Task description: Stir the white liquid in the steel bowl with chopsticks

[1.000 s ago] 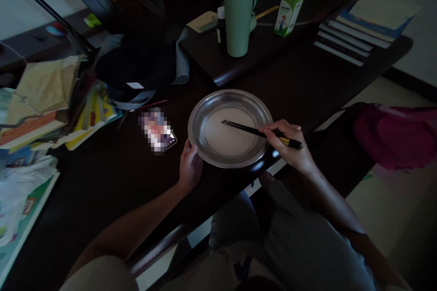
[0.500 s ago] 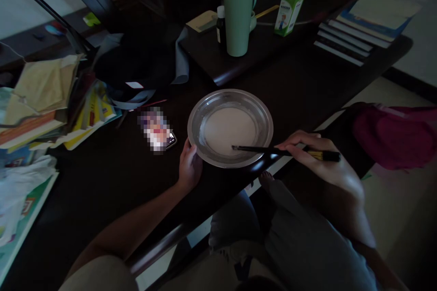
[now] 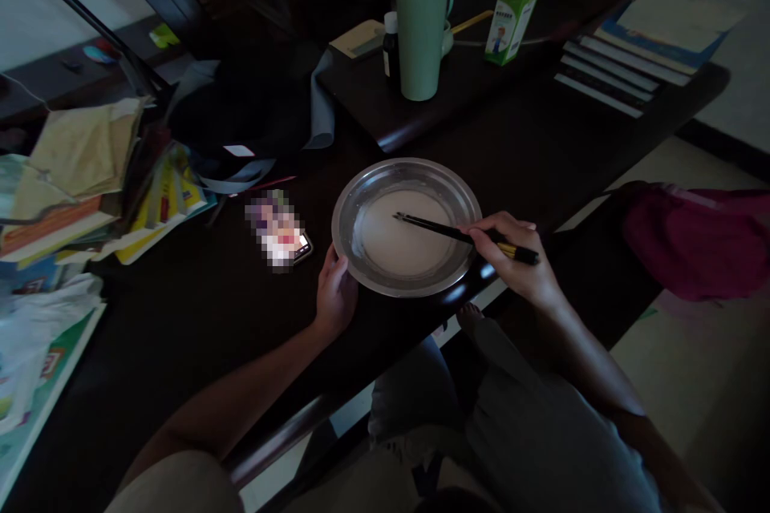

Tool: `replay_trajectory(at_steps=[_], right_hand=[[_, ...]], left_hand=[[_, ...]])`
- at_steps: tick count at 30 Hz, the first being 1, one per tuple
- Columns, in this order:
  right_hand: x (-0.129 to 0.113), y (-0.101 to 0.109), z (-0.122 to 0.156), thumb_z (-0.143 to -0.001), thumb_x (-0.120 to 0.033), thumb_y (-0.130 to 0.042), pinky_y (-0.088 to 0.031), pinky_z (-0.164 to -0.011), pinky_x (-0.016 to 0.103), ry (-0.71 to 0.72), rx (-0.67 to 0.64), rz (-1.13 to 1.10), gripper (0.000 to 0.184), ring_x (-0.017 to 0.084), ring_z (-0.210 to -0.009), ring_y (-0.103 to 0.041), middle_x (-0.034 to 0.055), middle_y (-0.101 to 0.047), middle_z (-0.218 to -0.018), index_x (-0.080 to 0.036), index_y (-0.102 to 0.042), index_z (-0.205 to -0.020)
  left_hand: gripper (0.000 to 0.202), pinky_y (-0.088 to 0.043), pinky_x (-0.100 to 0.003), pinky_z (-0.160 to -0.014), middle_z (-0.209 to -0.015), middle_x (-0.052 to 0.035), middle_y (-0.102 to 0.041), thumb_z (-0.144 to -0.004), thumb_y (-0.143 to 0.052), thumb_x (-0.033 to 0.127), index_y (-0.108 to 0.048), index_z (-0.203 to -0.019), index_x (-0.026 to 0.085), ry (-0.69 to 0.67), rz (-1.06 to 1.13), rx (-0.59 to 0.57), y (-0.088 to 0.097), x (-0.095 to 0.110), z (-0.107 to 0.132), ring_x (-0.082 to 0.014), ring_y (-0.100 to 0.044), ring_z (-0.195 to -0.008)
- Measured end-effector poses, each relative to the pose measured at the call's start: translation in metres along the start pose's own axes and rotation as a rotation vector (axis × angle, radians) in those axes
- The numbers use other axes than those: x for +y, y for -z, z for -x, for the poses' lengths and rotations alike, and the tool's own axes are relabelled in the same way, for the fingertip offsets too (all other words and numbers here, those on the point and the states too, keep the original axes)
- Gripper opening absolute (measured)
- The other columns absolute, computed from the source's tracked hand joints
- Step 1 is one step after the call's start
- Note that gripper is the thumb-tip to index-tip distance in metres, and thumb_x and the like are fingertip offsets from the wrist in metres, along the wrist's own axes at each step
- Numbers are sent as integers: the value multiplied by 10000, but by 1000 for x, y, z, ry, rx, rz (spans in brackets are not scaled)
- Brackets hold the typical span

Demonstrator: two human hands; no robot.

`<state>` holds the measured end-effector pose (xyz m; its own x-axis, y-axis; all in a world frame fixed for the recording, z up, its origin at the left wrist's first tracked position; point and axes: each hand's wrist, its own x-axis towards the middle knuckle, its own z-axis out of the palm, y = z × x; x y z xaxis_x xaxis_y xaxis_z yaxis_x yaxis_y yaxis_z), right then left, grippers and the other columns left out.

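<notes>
The bowl [image 3: 346, 224] sits at the near edge of the table [image 3: 228, 337], right of the phone [image 3: 280, 232] and well in front of the flask [image 3: 418, 24]; its base is hidden, so how much table lies beneath it cannot be told. The left hand [image 3: 335, 296] is clamped on the bowl's near-left rim, thumb on top, the other fingers mostly out of sight behind the edge. The right hand [image 3: 529, 280] has its grip closed around the 2 chopsticks [image 3: 433, 227], held together well up the shafts, tips pointing over the whitish liquid [image 3: 406, 232]; whether they touch it is unclear. The bowl looks like thin metal, so it should be stiff, fairly light and hard to break, with most of the weight probably in its contents. Its wide flared rim offers the best hold: thumb above, fingers under, kept level, since a tilt could slop liquid over the shallow wall, and a wet rim would turn slippery. The chopsticks should be light, rigid and smooth; the upper half, where the right hand holds them, seems the place to take them, keeping the fingers clear of the liquid, while a loose hold might let the shafts roll.
</notes>
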<state>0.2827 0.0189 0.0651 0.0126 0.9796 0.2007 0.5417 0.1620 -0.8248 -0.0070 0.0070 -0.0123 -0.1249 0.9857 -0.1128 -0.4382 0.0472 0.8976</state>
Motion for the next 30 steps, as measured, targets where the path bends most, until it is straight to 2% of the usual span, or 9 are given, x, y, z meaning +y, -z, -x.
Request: replay_trajectory(at_steps=[4,8,11,15,22,26,30], right_hand=[[-1,23,7,-966,-395,-697,-522,-897,488,-19,59,21,177,273,-903,-800,35,-878,-975,-299,-806,-865],[-11,49,14,-971,-423,-703,-538,-799,442,-29,-42,6,193,249,-829,-790,24,-857,-901,-313,-828,-872],[-18,57,17,-983,-440,-696,-543,-765,421,-17,-132,0,211,236,-815,-792,19,-851,-894,-314,-831,-881],[-19,43,17,-990,-440,-698,-549,-784,416,-3,-207,-63,223,224,-809,-788,17,-844,-895,-296,-815,-867],[-5,3,6,-989,-422,-683,-501,-932,483,27,-151,-16,201,241,-870,-780,20,-861,-938,-310,-835,-919],[1,1,2,-987,-409,-686,-483,-994,515,19,-60,27,194,246,-883,-774,19,-850,-925,-311,-829,-901],[3,14,5,-981,-405,-691,-488,-982,530,7,42,46,195,259,-873,-781,30,-853,-928,-300,-815,-874]], left_hand=[[447,-578,-491,-1137,-1223,-69,-818,-829,-876,575,-783,-1139,267,-2,-5,13,-2,1,0,-323,-757,-1245],[491,-598,-476,-1107,-1237,-67,-826,-795,-900,579,-799,-1154,260,10,10,37,-5,4,1,-320,-767,-1214],[480,-594,-488,-1111,-1242,-64,-824,-800,-897,571,-802,-1161,269,13,6,41,-4,4,1,-330,-758,-1234],[459,-574,-515,-1138,-1266,-71,-812,-831,-871,569,-792,-1175,275,10,1,21,-2,2,0,-340,-740,-1276],[438,-565,-518,-1146,-1285,-74,-802,-853,-850,569,-780,-1176,282,12,-5,15,-1,1,0,-347,-718,-1321],[429,-559,-514,-1144,-1264,-73,-802,-870,-836,567,-770,-1177,275,8,-22,7,2,-1,0,-340,-729,-1291],[408,-551,-518,-1155,-1239,-75,-804,-880,-834,551,-769,-1168,268,4,-13,3,4,-2,0,-336,-733,-1286]])
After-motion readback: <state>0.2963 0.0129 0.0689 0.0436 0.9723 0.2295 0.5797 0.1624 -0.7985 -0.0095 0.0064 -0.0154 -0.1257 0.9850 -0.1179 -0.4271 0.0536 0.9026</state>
